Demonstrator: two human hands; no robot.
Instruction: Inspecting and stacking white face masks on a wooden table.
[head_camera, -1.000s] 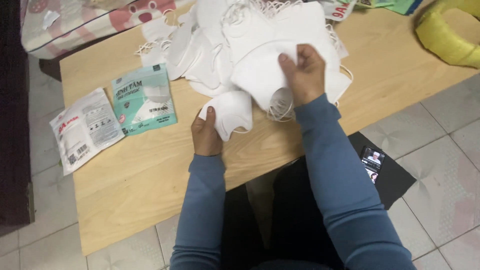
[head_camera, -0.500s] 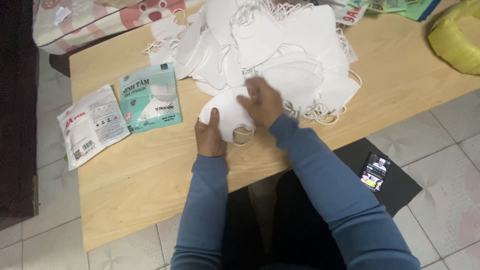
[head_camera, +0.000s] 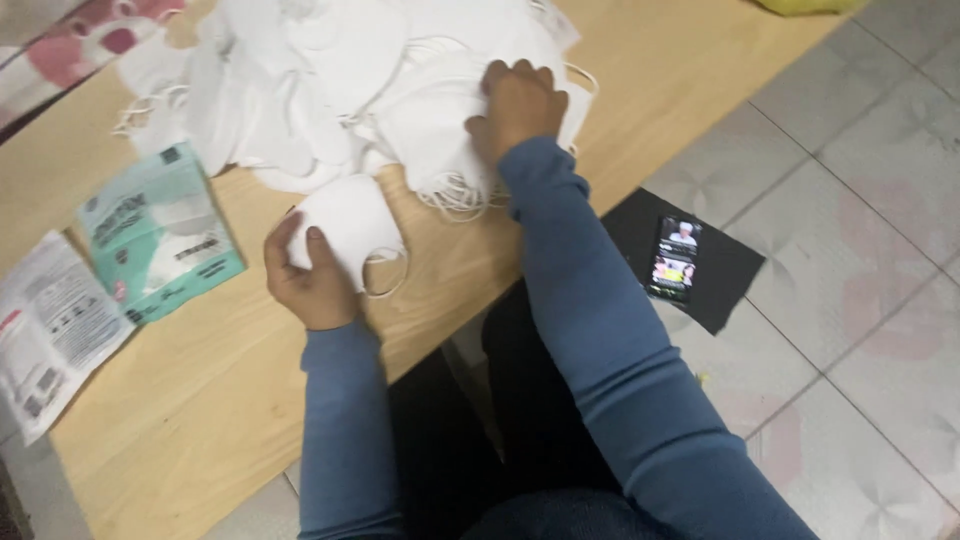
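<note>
A folded white mask (head_camera: 348, 226) lies near the bench (head_camera: 230, 400) front edge, pinched by the left hand (head_camera: 310, 280), thumb on top. At one o'clock, the right hand (head_camera: 515, 105), arm extended, presses curled fingers into the mask pile (head_camera: 340, 80), seemingly gripping one. A teal packet (head_camera: 158, 232) lies at nine o'clock.

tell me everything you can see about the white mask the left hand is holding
The white mask is a folded, cupped face mask of soft, fabric-like material, plain and unprinted. It lies on the wooden table just below the big pile of white masks, which its top edge appears to touch. The left hand grips its lower left edge, thumb on top. A thin white ear loop curls out from its right side onto the wood.
</note>
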